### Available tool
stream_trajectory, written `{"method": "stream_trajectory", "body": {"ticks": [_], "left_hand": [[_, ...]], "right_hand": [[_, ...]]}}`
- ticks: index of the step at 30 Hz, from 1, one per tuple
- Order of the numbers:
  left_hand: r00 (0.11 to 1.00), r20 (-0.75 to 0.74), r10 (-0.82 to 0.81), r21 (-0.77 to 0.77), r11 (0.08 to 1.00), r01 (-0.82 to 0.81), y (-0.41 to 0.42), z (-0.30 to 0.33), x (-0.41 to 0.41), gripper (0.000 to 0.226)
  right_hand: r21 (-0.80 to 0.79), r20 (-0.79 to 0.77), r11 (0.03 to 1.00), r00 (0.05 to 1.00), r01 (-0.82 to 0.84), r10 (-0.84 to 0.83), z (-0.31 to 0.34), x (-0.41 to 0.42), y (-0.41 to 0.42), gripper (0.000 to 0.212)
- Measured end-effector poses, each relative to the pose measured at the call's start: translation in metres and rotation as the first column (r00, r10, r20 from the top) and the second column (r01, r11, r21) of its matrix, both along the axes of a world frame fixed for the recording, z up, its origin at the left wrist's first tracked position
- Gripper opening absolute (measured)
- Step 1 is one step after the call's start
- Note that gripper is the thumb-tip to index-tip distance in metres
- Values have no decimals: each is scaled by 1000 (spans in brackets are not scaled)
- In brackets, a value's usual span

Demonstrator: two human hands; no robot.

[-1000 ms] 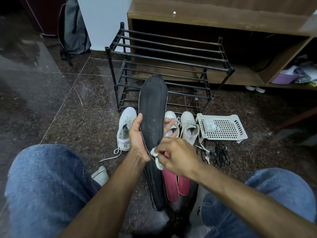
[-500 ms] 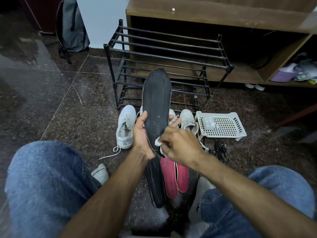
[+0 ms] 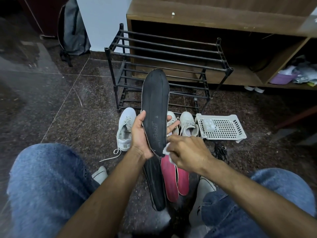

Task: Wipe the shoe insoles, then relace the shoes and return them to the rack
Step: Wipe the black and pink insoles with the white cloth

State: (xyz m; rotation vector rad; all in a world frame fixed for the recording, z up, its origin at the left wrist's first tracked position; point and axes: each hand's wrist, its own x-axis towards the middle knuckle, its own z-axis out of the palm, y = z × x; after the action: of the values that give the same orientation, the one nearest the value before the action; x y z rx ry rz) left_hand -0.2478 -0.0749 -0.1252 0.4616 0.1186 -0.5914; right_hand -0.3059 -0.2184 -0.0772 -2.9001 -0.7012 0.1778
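Fingers [image 3: 173, 125] of the left hand [image 3: 139, 136] wrap the black insole [image 3: 155, 110], propping it upright over the floor so its face is open to the right hand [image 3: 187, 153], which pinches a white wipe [image 3: 166, 149] at the heel.

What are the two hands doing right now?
Left hand: holds the black insole upright.
Right hand: pinches a white wipe against the insole.
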Motion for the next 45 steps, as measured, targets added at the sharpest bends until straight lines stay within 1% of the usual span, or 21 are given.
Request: {"method": "stream_trajectory", "body": {"ticks": [2,3,4,6,7,9,11,13,15,19,23,26,27,29,31,33,36,38,41,43,45], "left_hand": [[1000,25,-13,45,999,12,4,3,2,75],[999,38,-16,65,998,13,7,5,4,77],[999,47,-16,78,997,12,8,6,6,80],[999,48,-9,80,997,6,9,6,7,84],[999,44,-10,65,998,7,8,5,7,84],[998,49,-26,16,1000,26,2,4,5,80],[998,62,-30,-1,1000,30,-1,6,3,71],[998,62,5,-17,1000,-4,0,7,2,65],[999,34,41,-33,999,-40,2,1,1,63],[1000,6,28,-63,998,-27,-2,-6,1,63],[998,-14,-61,-18,998,61,-15,-6,-12,56],[996,-6,-92,-21,996,92,-15,-9,-18,62],[998,-16,-55,-33,998,55,-12,-9,-16,64],[999,-44,13,-41,999,-15,-7,-10,-10,61],[999,-51,18,-5,1000,-18,-6,-11,-9,63],[997,-69,19,-1,1000,-20,-8,-10,-12,59],[997,-77,9,-17,1000,-11,-17,-7,-18,56],[996,-84,17,-8,1000,-17,-20,-3,-20,59],[995,-100,20,24,1000,-18,-14,-12,-14,67],[996,-83,9,54,999,-4,-9,-22,-9,84],[997,-76,-15,55,998,19,-8,-28,-8,85]], "right_hand": [[-41,-42,999,999,25,-27,0,-1,-9,27],[-10,-43,998,997,65,-66,2,0,-14,27],[44,-38,990,991,132,-131,5,3,-19,25],[239,-25,937,967,253,-254,11,11,-24,20],[326,-26,907,962,266,-272,13,14,-22,17],[407,-40,889,976,210,-213,15,16,-10,16],[380,-12,914,989,142,-148,8,12,6,17],[359,39,925,988,126,-150,-4,6,16,20],[369,19,921,990,124,-141,-10,-2,21,23],[242,11,967,996,78,-83,-4,-7,23,23],[204,131,947,951,250,-279,10,40,18,22],[293,78,891,920,348,-385,11,57,15,20],[352,52,879,931,321,-361,8,50,17,19],[436,52,885,977,165,-208,1,24,25,20],[441,50,896,995,57,-88,-4,-2,31,24],[416,117,908,988,46,-104,-4,5,30,27],[360,202,911,936,203,-289,6,36,26,20],[349,203,901,918,258,-341,13,50,26,18],[352,157,919,957,176,-244,11,37,32,21],[389,93,918,988,78,-124,5,12,35,24],[377,65,926,997,13,-40,1,-6,34,23]]}}
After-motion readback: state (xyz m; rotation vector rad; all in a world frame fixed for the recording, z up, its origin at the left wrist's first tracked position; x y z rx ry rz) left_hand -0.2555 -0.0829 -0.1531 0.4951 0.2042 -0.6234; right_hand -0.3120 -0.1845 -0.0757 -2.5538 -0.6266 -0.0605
